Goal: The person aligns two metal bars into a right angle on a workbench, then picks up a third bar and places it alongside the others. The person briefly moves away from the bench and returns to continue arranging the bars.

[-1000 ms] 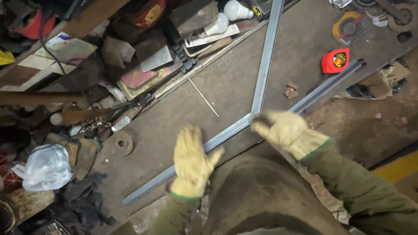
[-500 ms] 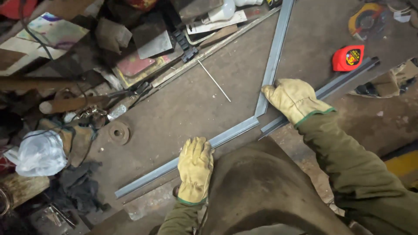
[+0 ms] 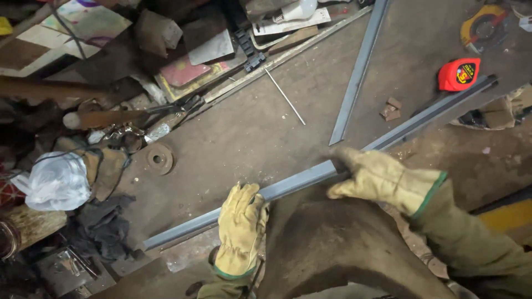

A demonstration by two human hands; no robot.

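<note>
Both my hands wear yellow leather work gloves. My left hand (image 3: 239, 227) rests with fingers curled over a long grey steel bar (image 3: 188, 227) that runs diagonally along the near edge of the brown metal workbench (image 3: 249, 133). My right hand (image 3: 382, 176) grips the same bar further right, near its middle. A second grey steel bar (image 3: 357, 72) lies on the bench, slanting away toward the top, its near end just above my right hand.
A red tape measure (image 3: 459, 74) and a yellow one (image 3: 483, 25) lie at the top right. A thin rod (image 3: 284, 96), a round washer (image 3: 159, 159), a white plastic bag (image 3: 55, 180), rags and cluttered tools fill the left side. Small metal offcuts (image 3: 390, 108) sit near the bars.
My right hand slid from the corner where the two bars met onto the long bar. The long bar now sits apart from the slanting bar's end. My left hand closed over the bar.
</note>
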